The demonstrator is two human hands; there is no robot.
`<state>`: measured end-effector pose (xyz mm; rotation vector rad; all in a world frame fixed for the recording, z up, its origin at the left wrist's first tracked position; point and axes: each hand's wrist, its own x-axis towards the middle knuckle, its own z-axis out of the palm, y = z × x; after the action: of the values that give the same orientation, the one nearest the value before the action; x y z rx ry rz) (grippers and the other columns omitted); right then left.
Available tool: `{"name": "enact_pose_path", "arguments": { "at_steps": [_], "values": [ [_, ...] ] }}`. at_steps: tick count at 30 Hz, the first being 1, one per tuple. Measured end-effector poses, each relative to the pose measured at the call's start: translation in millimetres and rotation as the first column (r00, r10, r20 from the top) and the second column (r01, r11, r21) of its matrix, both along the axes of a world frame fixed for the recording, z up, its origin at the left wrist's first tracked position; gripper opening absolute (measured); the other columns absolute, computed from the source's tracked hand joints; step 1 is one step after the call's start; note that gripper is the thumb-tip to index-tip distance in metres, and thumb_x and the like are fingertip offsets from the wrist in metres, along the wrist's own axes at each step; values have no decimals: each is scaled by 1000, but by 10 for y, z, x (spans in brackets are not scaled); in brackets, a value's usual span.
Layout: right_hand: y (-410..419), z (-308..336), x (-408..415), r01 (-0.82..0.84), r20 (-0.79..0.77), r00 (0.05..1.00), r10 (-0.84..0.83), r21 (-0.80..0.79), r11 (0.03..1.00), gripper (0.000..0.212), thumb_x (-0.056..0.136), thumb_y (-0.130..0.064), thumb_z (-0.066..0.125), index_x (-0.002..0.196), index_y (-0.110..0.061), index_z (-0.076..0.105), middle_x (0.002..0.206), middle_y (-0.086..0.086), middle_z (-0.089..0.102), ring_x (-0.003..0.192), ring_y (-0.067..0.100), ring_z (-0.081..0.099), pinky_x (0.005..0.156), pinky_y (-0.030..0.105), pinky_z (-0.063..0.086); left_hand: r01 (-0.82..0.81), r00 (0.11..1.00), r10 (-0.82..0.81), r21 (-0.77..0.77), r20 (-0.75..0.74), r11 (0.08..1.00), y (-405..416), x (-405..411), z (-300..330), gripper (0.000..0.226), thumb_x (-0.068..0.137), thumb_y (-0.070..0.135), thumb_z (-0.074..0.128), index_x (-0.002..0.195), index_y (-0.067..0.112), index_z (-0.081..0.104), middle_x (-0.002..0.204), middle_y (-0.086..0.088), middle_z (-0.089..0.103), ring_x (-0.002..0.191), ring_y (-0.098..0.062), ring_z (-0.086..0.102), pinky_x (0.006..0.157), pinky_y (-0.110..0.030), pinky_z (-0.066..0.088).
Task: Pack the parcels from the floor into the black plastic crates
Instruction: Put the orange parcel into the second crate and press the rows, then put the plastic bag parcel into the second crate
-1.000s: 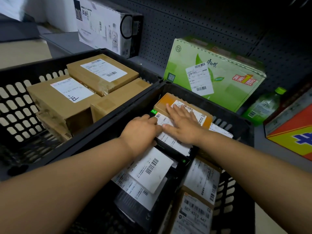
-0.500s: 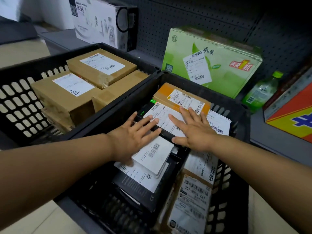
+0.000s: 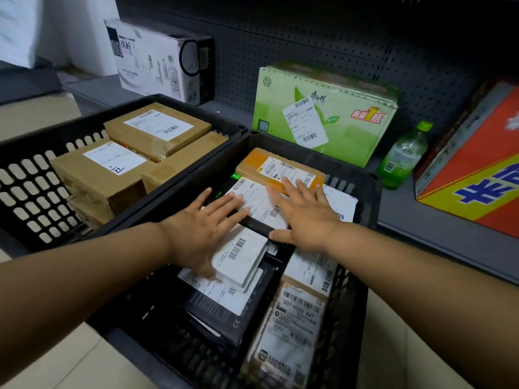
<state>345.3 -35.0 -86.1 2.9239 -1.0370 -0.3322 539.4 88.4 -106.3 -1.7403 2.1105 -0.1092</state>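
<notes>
I press my left hand (image 3: 205,220) and right hand (image 3: 304,213), fingers spread flat, onto labelled parcels (image 3: 258,203) filling the right black crate (image 3: 362,189).

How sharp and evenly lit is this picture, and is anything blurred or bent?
Head view: the left hand is smeared by motion at its heel, the right hand is softer at the fingertips; labels on the near crate read clearly; the pegboard behind falls into shadow; the wide lens bows the edges.
</notes>
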Motion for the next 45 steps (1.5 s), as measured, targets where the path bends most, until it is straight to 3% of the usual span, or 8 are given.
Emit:
{"name": "enact_pose_path", "arguments": {
  "at_steps": [5, 11, 19, 26, 31, 35, 41, 45],
  "values": [
    [123, 355, -598, -48, 177, 981, 76, -156, 987, 86, 89, -52, 50, 149, -34, -10, 159, 2, -10, 146, 23, -9, 117, 50, -6, 42, 969, -118, -327, -217, 944, -66, -508, 342, 98, 80, 73, 34, 150, 15, -3, 157, -10, 10, 145, -24, 9, 118, -46, 8],
    [82, 624, -1900, 31, 211, 977, 33, -294, 955, 83, 85, -43, 58, 151, -31, 10, 160, 5, 2, 146, 25, 2, 116, 42, -3, 172, 902, -337, -492, -270, 854, -484, -1692, 669, 73, 78, 47, 46, 140, 11, 38, 135, -8, 51, 120, -27, 51, 96, -37, 42],
    [-291, 343, -4058, 393, 183, 916, -356, -237, 889, 69, 87, -33, 60, 147, -26, 29, 155, 9, 22, 139, 30, 21, 113, 43, 16, 295, 830, -446, -416, -334, 860, -929, -3328, 496, 81, 83, 40, 52, 150, 16, 14, 154, -6, 25, 137, -24, 31, 108, -40, 34],
    [-174, -536, -5674, 780, -32, 625, -780, -4, 625, 74, 90, -42, 53, 150, -24, 13, 152, 9, 25, 133, 31, 34, 105, 41, 34, 354, 778, -451, -288, -437, 890, -1102, -4461, 75, 90, 84, 38, 56, 151, 20, -1, 159, -2, 5, 144, -19, 14, 113, -31, 20],
    [48, -1111, -6257, 943, -61, 306, -950, 155, 293, 77, 90, -45, 54, 147, -17, 11, 147, 16, 27, 127, 37, 38, 101, 48, 39, 351, 764, -401, -196, -505, 916, -1111, -4947, -255, 92, 85, 40, 56, 150, 20, -7, 159, -3, 0, 144, -19, 9, 116, -32, 19],
    [97, -1464, -6446, 934, -63, 112, -992, 347, 84, 94, 87, -49, 58, 148, -17, -6, 151, 20, 17, 127, 43, 39, 104, 51, 38, 338, 758, -362, -148, -543, 930, -1098, -5153, -438, 93, 86, 41, 57, 150, 22, -8, 159, -4, -1, 144, -20, 10, 113, -26, 17],
    [79, -1590, -6368, 937, 12, 111, -994, 331, 109, 110, 73, -54, 72, 147, -26, -4, 140, 22, 31, 119, 41, 46, 99, 51, 42, 300, 773, -290, -78, -565, 951, -1114, -5221, -605, 92, 87, 38, 57, 149, 23, -9, 158, -2, -2, 144, -20, 10, 112, -27, 19],
    [-25, -1622, -6440, 815, 132, -204, -970, 572, -94, 128, 59, -43, 86, 147, -16, -3, 141, 24, 34, 126, 43, 40, 103, 51, 39, 273, 797, -233, -11, -558, 962, -1116, -5154, -651, 93, 87, 36, 58, 149, 23, -10, 158, -2, -4, 144, -20, 8, 114, -29, 21]
  ]
}}
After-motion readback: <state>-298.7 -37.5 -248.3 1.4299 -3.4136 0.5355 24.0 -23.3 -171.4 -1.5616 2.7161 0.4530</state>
